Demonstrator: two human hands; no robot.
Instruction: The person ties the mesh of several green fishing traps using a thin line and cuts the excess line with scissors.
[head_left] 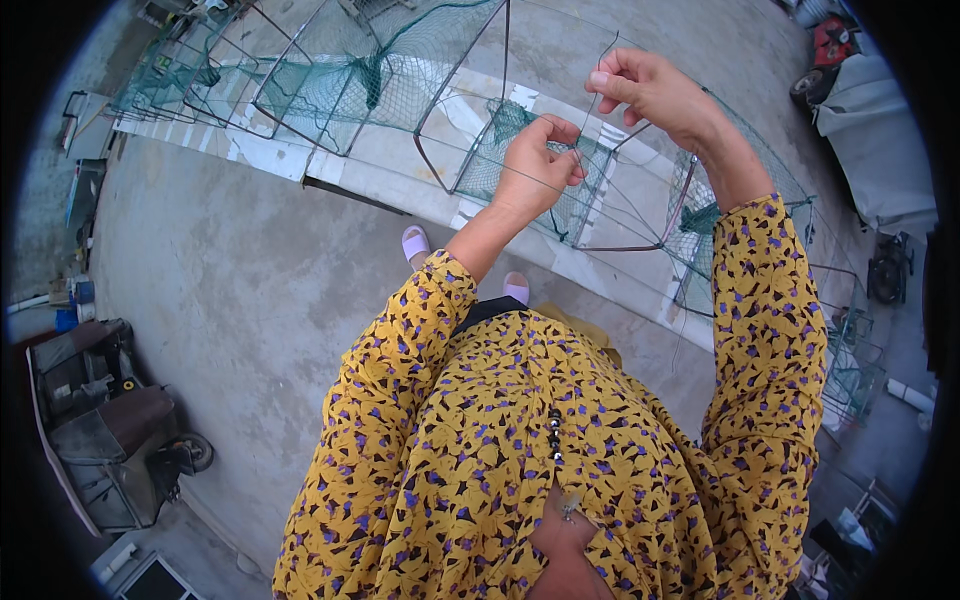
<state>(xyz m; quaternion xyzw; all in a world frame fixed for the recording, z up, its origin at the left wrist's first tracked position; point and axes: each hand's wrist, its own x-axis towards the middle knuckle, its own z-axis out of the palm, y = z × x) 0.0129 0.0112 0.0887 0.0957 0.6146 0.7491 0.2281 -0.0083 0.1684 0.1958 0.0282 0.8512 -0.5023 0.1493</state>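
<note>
A long folding net trap of green mesh on rusty square metal frames lies across a pale, slab-like surface. Over its middle section, my left hand is closed in a pinch close to the mesh. Higher and to the right, my right hand pinches a thin dark cord between thumb and forefinger. The cord runs down toward my left fingertips, and a loose end sticks up above my right hand. Whether my left fingers also grip some mesh is too small to tell.
The pale slab has an edge facing me, above a concrete floor. A parked scooter stands at the left. At the far right are a grey cover and a red vehicle. More green netting hangs at the right.
</note>
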